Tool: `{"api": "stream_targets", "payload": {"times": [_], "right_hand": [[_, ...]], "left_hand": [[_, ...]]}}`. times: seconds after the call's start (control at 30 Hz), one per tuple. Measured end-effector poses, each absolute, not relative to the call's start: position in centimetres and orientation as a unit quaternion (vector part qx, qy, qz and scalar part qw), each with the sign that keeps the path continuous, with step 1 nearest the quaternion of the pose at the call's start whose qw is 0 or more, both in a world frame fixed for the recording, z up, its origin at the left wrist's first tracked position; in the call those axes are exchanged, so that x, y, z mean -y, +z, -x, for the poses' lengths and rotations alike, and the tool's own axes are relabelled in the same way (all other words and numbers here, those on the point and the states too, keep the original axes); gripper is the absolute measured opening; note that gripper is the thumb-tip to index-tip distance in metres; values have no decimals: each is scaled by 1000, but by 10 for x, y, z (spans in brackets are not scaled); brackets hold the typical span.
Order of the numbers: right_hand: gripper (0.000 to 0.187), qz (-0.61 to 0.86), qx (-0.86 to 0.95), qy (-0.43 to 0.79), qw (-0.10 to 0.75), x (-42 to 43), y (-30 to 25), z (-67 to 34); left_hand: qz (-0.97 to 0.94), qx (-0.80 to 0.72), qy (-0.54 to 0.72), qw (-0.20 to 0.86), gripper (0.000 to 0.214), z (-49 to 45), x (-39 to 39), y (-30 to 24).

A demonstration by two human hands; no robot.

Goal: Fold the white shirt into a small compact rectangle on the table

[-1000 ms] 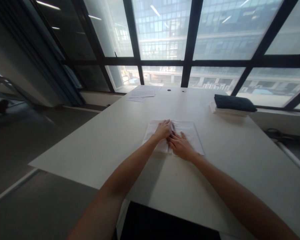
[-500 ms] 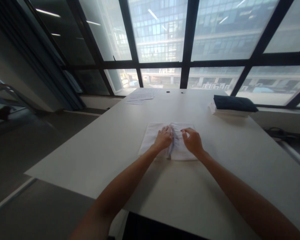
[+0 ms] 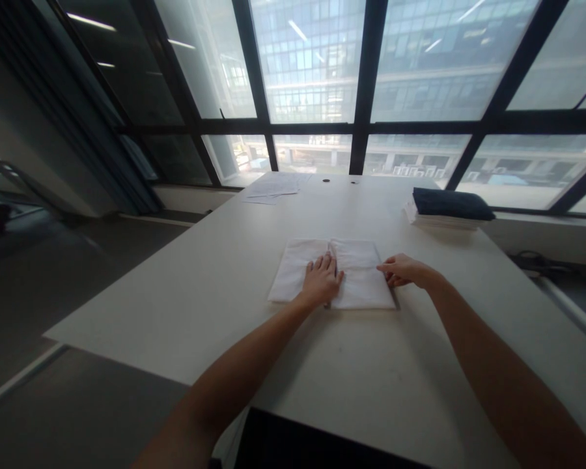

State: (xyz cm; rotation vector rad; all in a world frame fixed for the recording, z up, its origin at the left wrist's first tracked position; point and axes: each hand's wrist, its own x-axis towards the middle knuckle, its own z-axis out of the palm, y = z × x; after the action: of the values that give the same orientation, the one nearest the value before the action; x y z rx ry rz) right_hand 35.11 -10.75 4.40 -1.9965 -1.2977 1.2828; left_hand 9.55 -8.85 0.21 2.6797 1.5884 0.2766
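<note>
A white folded cloth (image 3: pixel 362 286) lies on the white table (image 3: pixel 176 293) in front of me, with a seam or gap running down its middle between two panels. My left hand (image 3: pixel 321 281) rests flat near that middle line, fingers spread over the fabric. At the cloth's right edge is my right hand (image 3: pixel 404 270), its fingers closed in a pinch at the edge. The fingertips partly hide the fabric there.
Toward the back right stands a stack of folded white cloths (image 3: pixel 442 223) topped by a dark navy folded cloth (image 3: pixel 452 203). Sheets of paper (image 3: pixel 273 187) lie at the back left. Large windows (image 3: pixel 312 65) rise behind the table.
My right hand has moved from above the cloth's middle right to its right edge. The gathered creases along the middle are smoother. My left hand has shifted slightly toward me and lies flat.
</note>
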Motion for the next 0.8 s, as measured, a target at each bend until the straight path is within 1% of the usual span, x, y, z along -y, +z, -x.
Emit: {"api": "stream_targets", "payload": {"times": [0.13, 0.23, 0.33, 0.43, 0.6, 0.67, 0.8], "right_hand": [[18, 630, 464, 568, 255, 105, 34, -360], [32, 558, 463, 627, 284, 107, 32, -362], [39, 527, 488, 629, 298, 110, 39, -358], [38, 523, 499, 609, 327, 113, 50, -346], [34, 526, 484, 583, 386, 116, 66, -308], [30, 526, 481, 571, 406, 116, 74, -289], [16, 543, 462, 547, 439, 109, 94, -249]], "left_hand": [[-857, -508, 87, -1, 58, -97, 86, 5], [-856, -508, 93, 10, 55, -97, 85, 8], [-856, -507, 94, 39, 57, -96, 83, 9], [-855, -505, 101, 56, 59, -96, 81, 8], [-848, -510, 123, 68, 56, -96, 77, 9], [-837, -514, 147, 116, 54, -94, 73, 12], [-755, -522, 240, 316, 48, -85, 61, 19]]}}
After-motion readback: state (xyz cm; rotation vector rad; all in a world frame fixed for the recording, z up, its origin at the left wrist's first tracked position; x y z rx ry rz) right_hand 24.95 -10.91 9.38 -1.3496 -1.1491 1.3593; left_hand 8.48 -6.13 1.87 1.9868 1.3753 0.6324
